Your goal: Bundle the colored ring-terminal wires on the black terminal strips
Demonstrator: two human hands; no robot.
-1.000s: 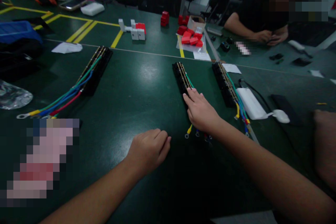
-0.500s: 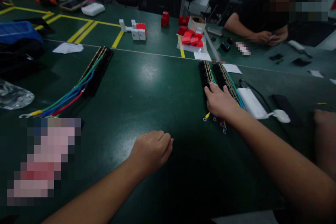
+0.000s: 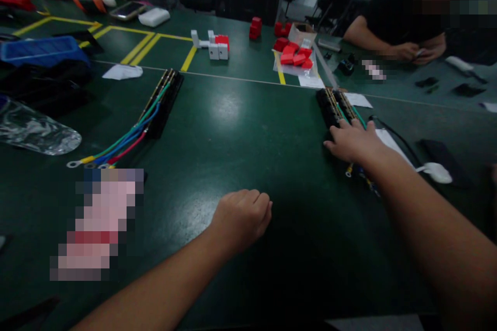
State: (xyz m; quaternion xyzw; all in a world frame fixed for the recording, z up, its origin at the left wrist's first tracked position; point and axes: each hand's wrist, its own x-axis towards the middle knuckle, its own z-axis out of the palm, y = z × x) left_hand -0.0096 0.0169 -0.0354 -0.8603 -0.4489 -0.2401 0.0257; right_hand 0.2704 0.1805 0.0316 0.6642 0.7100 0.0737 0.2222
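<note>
Two long black strips [image 3: 325, 108] with brass-coloured rails lie side by side, almost touching, at the right of the table. My right hand [image 3: 355, 142] lies across their near part, its thumb by the left edge and its fingers over the top and right side. Coloured wires with ring terminals [image 3: 349, 170] come out from under this hand; much of them is hidden. My left hand [image 3: 243, 220] rests on the bare table as a fist, the palm out of sight. A similar black strip [image 3: 166, 106] with green, blue and red wires [image 3: 130, 137] lies at the left.
A pixelated pink item [image 3: 104, 217] lies near left, with clear plastic [image 3: 46, 129] and a blue tray [image 3: 42, 51] behind. Red blocks [image 3: 293, 56] and white parts [image 3: 218, 50] stand at the back. A white adapter [image 3: 394, 145] with a cable is right; a co-worker [image 3: 407, 26] sits beyond.
The two strips under my right hand have come together; a gap showed between them before. My left fist stays on the table. The whole view has shifted slightly.
</note>
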